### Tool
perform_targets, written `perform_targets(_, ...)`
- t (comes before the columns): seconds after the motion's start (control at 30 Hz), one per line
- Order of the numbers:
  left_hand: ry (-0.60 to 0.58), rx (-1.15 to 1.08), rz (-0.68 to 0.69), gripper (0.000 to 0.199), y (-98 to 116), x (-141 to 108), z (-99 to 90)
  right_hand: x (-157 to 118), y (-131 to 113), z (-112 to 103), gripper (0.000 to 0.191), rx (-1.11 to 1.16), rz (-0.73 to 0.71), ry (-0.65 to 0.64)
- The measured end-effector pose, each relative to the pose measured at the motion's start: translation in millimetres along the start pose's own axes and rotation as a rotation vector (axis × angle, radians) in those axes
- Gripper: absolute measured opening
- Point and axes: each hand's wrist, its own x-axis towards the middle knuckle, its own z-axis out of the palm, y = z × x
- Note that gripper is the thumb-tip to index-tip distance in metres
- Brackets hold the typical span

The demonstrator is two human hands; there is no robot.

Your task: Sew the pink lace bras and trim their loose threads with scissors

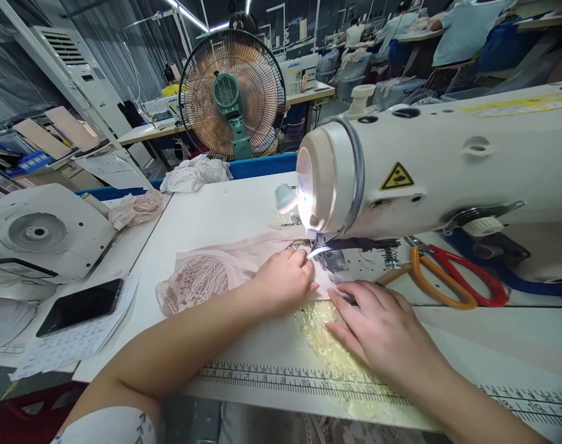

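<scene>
A pale pink fabric piece with a lace section (202,279) lies on the white sewing table, its right end under the sewing machine head (331,179). My left hand (285,277) is closed with its fingers bent on the fabric, beside a white strip (321,251) near the needle area. The needle itself is hard to make out. My right hand (373,317) rests with fingers spread at the fabric's right edge, next to a small dark object partly hidden under its fingers.
Orange-handled scissors (440,283) and red-handled scissors (488,280) lie right of the needle area. A phone (81,306) rests on papers at left. A measuring scale (281,379) runs along the front edge. Beyond the table stand a large fan (232,92) and people at other machines.
</scene>
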Motion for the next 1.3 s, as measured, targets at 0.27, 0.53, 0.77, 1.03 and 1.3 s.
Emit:
perform_targets(0.27,0.153,0.066,0.461,0.037,-15.1,-24.9,19.5,1.2,2.5,1.8,0.032,0.050,0.011,-0.014)
perform_targets(0.53,0.334,0.160,0.511,0.035,-27.3,-21.6,26.3,7.0,-1.7,-7.2,0.045,0.038,0.087,-0.135)
perform_targets(0.77,0.467,0.168,0.701,0.040,-47.5,1.3,35.2,7.2,13.8,-3.0,0.049,-0.004,0.061,-0.172)
perform_targets(1.03,0.253,0.098,0.501,0.031,-25.0,-14.4,24.7,0.9,3.4,-5.9,0.037,0.133,0.108,-0.099)
perform_targets(1.3,0.090,0.020,0.390,0.036,-29.4,-12.1,16.9,-3.0,3.6,0.9,0.032,0.063,0.025,-0.038)
